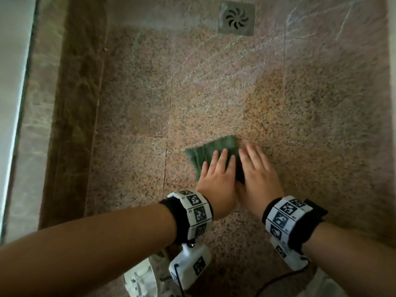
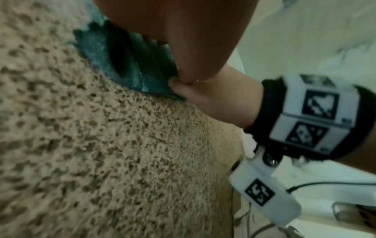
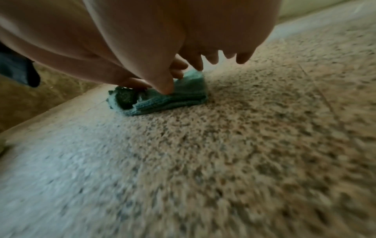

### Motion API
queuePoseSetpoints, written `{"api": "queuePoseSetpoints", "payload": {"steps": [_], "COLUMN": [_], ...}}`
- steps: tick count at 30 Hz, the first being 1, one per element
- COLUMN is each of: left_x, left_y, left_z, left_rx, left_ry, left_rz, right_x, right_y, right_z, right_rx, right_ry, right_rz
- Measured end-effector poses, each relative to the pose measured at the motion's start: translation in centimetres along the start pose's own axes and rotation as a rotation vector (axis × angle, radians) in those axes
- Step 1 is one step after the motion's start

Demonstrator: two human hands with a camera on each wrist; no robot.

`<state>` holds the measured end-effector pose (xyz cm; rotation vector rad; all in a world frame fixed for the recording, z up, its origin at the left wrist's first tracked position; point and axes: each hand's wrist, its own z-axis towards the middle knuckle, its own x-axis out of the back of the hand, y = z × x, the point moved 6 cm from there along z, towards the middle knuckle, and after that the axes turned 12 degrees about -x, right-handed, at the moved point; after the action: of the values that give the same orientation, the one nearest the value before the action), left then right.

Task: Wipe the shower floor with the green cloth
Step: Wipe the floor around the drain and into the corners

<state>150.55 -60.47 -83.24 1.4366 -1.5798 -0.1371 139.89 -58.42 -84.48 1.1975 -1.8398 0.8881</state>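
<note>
A folded green cloth [image 1: 211,150] lies on the speckled granite shower floor [image 1: 214,93]. My left hand [image 1: 218,168] lies flat on it with straight fingers and covers its near part. My right hand [image 1: 255,166] lies flat beside it on the right, overlapping the cloth's right edge. In the right wrist view my right thumb presses on the cloth [image 3: 177,96] while the other fingers [image 3: 242,58] stretch out just above the floor. The left wrist view shows the cloth [image 2: 122,64] bunched under my left palm, with the right thumb against its near edge.
A square metal drain [image 1: 236,18] sits at the far end of the floor. A brown marble curb [image 1: 70,103] runs along the left, with a pale wall [image 1: 10,82] beyond it. Wet streaks mark the far floor. A white shoe [image 1: 141,279] stands below my left arm.
</note>
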Motion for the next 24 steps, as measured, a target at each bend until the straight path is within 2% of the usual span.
{"api": "queuePoseSetpoints", "payload": {"steps": [5,8,10,12,14,15,18,21,24], "left_x": [4.5,8.6,9.1,8.0,6.6,5.6,1.3,-2.4,-3.1], "left_y": [1.0,3.6,4.4,2.9,1.9,1.8,2.1,0.4,-0.8], "left_z": [-0.8,-0.4,0.5,1.7,2.4,2.6,2.5,1.1,0.8], "left_rx": [-0.039,-0.143,-0.182,-0.075,0.03,0.042,0.024,0.175,0.194], "left_ry": [0.063,0.08,-0.074,-0.324,-0.426,-0.405,-0.179,-0.06,0.046], "left_rz": [-0.156,-0.036,0.223,0.488,0.614,0.614,0.56,0.415,0.331], "right_x": [0.8,0.8,1.2,1.5,2.0,2.4,4.0,4.5,3.8], "right_y": [0.7,0.4,-0.1,-0.6,-0.3,0.1,1.6,3.0,4.3], "right_z": [-1.4,-0.7,0.0,0.9,1.8,2.0,2.7,3.1,3.9], "right_rx": [-0.035,0.013,0.051,0.078,0.079,0.082,0.119,0.143,0.087], "right_ry": [0.042,0.022,0.031,-0.002,-0.023,-0.021,0.024,0.02,-0.026], "right_rz": [0.063,0.031,0.0,-0.025,-0.044,-0.041,-0.04,-0.144,-0.149]}}
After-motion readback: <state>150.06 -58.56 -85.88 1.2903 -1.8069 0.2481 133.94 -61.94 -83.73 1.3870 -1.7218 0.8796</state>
